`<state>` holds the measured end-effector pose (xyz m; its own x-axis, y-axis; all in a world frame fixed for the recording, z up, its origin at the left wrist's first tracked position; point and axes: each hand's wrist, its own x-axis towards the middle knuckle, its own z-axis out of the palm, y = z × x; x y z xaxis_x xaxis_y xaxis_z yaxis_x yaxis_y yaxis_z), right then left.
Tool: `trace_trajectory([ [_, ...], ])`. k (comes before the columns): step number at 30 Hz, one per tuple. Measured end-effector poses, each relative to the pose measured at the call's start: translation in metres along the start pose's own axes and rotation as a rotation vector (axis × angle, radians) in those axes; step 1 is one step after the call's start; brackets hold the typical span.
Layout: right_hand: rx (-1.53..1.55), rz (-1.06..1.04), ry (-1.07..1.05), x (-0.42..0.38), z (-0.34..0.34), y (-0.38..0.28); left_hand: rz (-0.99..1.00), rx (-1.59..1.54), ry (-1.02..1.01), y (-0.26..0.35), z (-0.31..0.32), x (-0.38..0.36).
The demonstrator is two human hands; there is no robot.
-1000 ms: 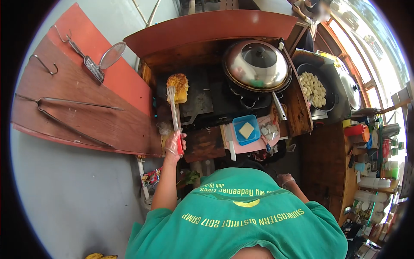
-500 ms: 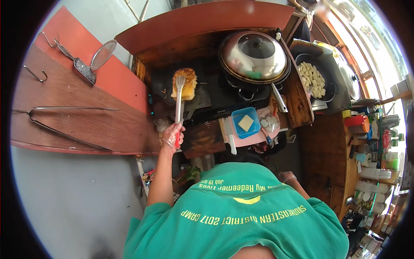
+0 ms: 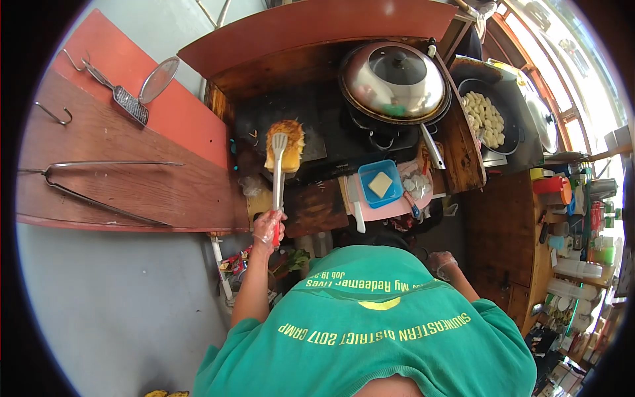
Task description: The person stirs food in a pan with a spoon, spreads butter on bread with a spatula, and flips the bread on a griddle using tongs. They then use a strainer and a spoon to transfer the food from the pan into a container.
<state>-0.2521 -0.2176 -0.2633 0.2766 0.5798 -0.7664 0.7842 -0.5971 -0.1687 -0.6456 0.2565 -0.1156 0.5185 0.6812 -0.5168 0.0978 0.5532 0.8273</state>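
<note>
My left hand [image 3: 269, 229], in a clear plastic glove, is wrapped round the red grip of metal tongs [image 3: 278, 178]. The tongs' slotted head lies over a browned slab of toasted bread [image 3: 288, 140], pinching it above the front part of the black cooking surface [image 3: 254, 109]. Down by my right side is my right hand [image 3: 444, 264], gloved as well, with its fingers curled in and nothing showing in them. Between the hands, a blue container [image 3: 399, 190] with a pale yellow square slice [image 3: 380, 184] sits on a pink board [image 3: 378, 212], beside a white-handled knife [image 3: 357, 210].
A lidded wok [image 3: 397, 83] stands at the back, its handle pointing towards me. Further right, a dark pan [image 3: 506, 145] holds many pale pieces. Long tongs [image 3: 109, 163], a grater [image 3: 129, 106] and a strainer [image 3: 159, 79] hang on the left panel. Crowded shelves line the right.
My left hand has drawn back towards me with the tongs and the toasted bread. The bread has left its earlier spot on the cooking surface. My right hand stays low at my side.
</note>
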Motion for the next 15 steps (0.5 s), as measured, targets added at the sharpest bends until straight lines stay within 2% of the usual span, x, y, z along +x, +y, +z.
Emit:
trace_trajectory([
  [1,-0.221,-0.021,-0.029,-0.018,-0.024,-0.021,0.014,-0.041,0.05,0.0,-0.001,-0.002],
  [8,-0.197,0.05,-0.124,-0.035,-0.024,-0.027,0.041,-0.164,0.107,0.017,-0.007,0.039],
  [12,-0.176,0.043,-0.138,-0.04,-0.032,-0.026,0.051,-0.186,0.048,0.055,0.007,0.078],
  [15,-0.195,0.062,-0.135,-0.036,-0.033,-0.023,0.021,-0.239,0.009,0.076,0.017,0.072],
])
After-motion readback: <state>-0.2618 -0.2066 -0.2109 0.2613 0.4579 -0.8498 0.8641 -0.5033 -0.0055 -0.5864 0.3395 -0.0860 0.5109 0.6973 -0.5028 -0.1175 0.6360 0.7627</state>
